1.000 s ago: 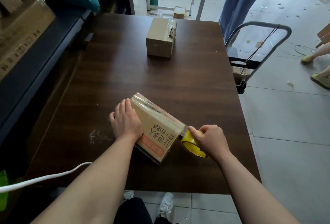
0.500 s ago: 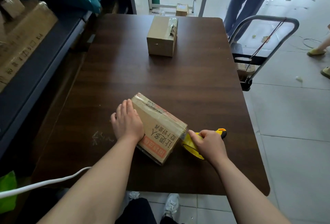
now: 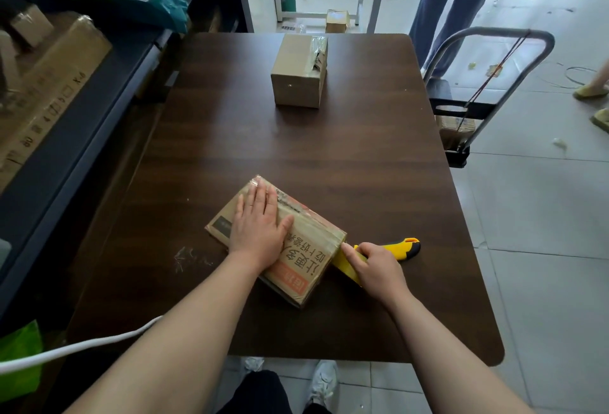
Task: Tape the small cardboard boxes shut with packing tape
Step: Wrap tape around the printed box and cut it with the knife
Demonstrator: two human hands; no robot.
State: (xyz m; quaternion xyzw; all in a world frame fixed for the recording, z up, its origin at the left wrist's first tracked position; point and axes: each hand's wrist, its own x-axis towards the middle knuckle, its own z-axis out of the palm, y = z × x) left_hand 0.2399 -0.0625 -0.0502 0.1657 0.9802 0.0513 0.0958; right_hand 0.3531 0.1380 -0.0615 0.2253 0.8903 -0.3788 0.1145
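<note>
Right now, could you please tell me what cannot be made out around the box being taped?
In the head view:
The tape roll is mostly under the right hand; amount left unknown.
The cutter has its front end behind that hand; blade unseen.
The near box has part of its top face under the left hand.
The far box has its back face turned away.
</note>
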